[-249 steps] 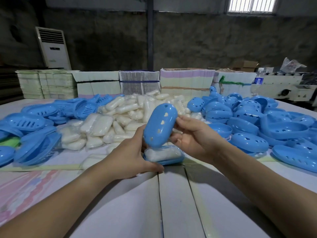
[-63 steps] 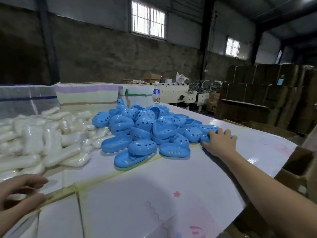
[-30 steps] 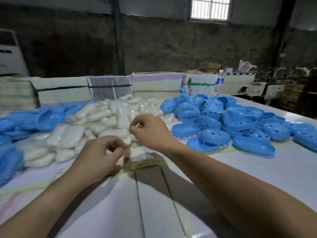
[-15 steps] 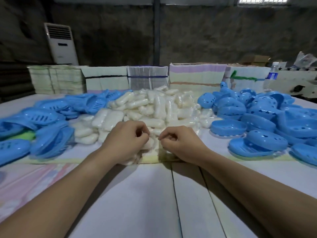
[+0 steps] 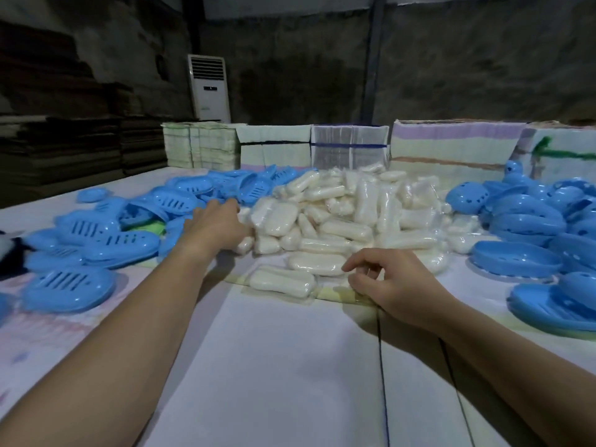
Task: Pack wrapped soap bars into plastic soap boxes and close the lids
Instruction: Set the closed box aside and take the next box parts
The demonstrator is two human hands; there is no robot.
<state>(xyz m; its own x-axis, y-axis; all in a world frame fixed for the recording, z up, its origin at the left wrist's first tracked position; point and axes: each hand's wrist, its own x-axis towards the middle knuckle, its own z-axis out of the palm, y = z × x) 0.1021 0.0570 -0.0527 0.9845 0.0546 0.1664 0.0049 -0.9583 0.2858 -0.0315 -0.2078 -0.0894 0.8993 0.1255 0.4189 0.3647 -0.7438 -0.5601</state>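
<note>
Reaching toward mid-left frame, left hand [image 5: 215, 224] lies relaxed against blue soap trays [image 5: 96, 233]; right hand [image 5: 392, 283], loosely curled, holding nothing, rests beside wrapped soap bar [image 5: 282, 281].

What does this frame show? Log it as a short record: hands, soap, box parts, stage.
left hand: reaching to the slotted blue trays, grip not visible
right hand: fingers loosely curled beside a wrapped soap bar, holding nothing
soap pile: centre of table
blue lids: heaped at right
stage: no box in hand yet
</note>
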